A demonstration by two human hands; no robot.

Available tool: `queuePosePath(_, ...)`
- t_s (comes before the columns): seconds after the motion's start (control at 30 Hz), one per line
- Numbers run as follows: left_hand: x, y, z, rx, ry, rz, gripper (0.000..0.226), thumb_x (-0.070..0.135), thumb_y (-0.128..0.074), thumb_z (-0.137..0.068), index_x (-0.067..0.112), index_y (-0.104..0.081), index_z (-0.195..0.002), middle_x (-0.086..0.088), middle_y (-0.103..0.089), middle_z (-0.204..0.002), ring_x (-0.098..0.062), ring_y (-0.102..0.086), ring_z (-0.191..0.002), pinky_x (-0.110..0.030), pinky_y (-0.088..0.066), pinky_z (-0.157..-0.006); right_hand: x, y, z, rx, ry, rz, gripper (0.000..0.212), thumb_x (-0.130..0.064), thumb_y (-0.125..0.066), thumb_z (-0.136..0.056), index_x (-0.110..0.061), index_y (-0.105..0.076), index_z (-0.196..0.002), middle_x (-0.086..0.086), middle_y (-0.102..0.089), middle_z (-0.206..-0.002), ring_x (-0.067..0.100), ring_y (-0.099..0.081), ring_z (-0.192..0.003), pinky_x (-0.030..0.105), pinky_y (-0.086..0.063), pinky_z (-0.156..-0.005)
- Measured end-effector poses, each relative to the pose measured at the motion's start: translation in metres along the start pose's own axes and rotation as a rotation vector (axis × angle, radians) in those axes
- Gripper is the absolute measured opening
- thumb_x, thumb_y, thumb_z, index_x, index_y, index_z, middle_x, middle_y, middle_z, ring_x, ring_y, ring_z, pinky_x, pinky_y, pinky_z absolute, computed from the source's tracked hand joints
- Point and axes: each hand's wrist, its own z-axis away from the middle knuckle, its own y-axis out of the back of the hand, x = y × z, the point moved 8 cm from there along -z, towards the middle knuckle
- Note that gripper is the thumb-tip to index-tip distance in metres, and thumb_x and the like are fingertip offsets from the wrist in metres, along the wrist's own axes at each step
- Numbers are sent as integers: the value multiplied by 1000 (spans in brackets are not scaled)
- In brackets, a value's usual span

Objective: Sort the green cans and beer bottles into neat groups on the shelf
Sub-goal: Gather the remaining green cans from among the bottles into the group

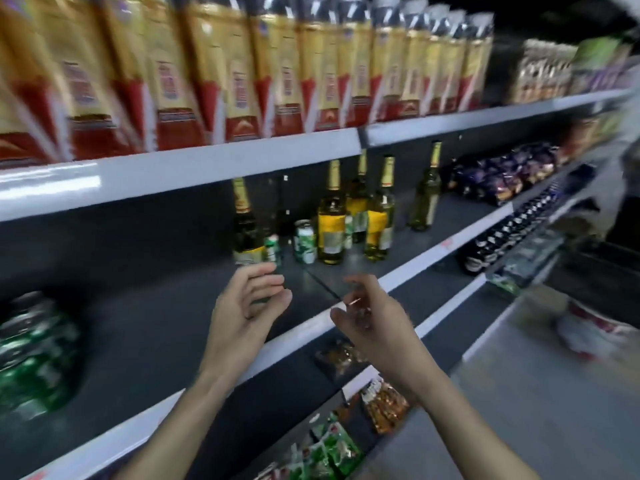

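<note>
Left hand: the left hand (pixel 247 306) hovered empty, fingers (pixel 266 284) loosely curled and apart, just in front of the small green-and-white can (pixel 273 248).
Right hand: the right hand (pixel 363 318) was blurred; cannot tell its grip.
Bottles: a yellow-labelled glass beer bottle (pixel 246 226) touched that can's left; three bottles (pixel 356 216) clustered right of a second green can (pixel 305 241).
Shelf: all stood on the dark grey shelf (pixel 156 306).

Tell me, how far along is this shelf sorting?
Early on. Three beer bottles already cluster mid-shelf, but one bottle stands apart to their right and another to their left, with two green cans mixed between. Both the left hand and right hand are empty, reaching in. Grouping remains.
</note>
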Motion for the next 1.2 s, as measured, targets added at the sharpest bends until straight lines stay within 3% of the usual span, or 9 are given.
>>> queuePosePath(0.1,-3,-43,-14,-24,29,12,44,41,-77,-81,32,-66,-123,10,-76,-118,-5,-71,-111,-22,-58,-92,32,34,-6,21,-44,11,37,-37,-67,-97,-36,-45,-126,-10,-59,-104,9,-63,-83,31,-55,-71)
queuePosePath(0.2,-13,-71,-35,-42,58,-1,42,40,-77,-83,33,-66,-123,13,-75,-118,-3,-70,-112,-26,-56,-93,59,55,-18,35,-50,15,34,-34,-68,-97,-39,-45,-122,-10,-59,-106,13,-65,-82,39,-57,-71)
queuePosePath(0.33,-32,-91,-70,-30,78,-17,41,37,-80,-84,34,-66,-122,9,-75,-120,-4,-71,-112,-26,-54,-95,85,64,-47,48,4,49,33,-30,-69,-96,-36,-46,-120,-14,-59,-104,7,-62,-87,24,-54,-66)
queuePosePath(0.43,-46,-97,-102,4,76,-32,46,45,-78,-79,36,-65,-121,10,-74,-119,-1,-71,-110,-22,-53,-93,101,59,-79,38,27,82,35,-25,-70,-96,-34,-46,-120,-19,-59,-99,5,-61,-94,25,-55,-71)
queuePosePath(0.57,-72,-97,-145,59,101,-34,37,28,-81,-88,35,-63,-120,8,-72,-121,0,-70,-108,-14,-55,-85,119,51,-121,-20,27,55,41,-21,-73,-94,-35,-46,-122,-18,-60,-93,2,-64,-86,17,-50,-67)
queuePosePath(0.83,-110,-102,-202,96,129,-57,43,21,-80,-90,21,-63,-130,4,-73,-121,-6,-68,-113,-8,-52,-83,149,41,-186,-4,5,54,40,-23,-76,-92,-26,-51,-123,-14,-63,-91,-3,-63,-87,12,-48,-66)
queuePosePath(0.9,-113,-104,-209,103,139,-47,44,21,-80,-90,20,-63,-131,3,-73,-121,-6,-69,-113,-12,-53,-86,158,46,-196,35,0,66,46,-19,-78,-90,-18,-51,-127,-13,-61,-98,-4,-64,-89,12,-48,-69)
queuePosePath(1.03,-116,-110,-225,135,149,-44,44,16,-80,-90,18,-64,-131,0,-72,-122,-10,-69,-114,-16,-53,-88,184,70,-216,224,-30,182,75,-19,-82,-83,-6,-40,-144,12,-51,-129,29,-51,-118,42,-49,-96)
queuePosePath(1.2,-113,-117,-232,170,146,-56,41,15,-79,-91,17,-64,-129,-2,-72,-122,-13,-69,-114,-24,-53,-94,217,81,-236,284,-125,102,104,-47,-82,-79,-11,-23,-158,15,-42,-145,31,-41,-133,45,-43,-107)
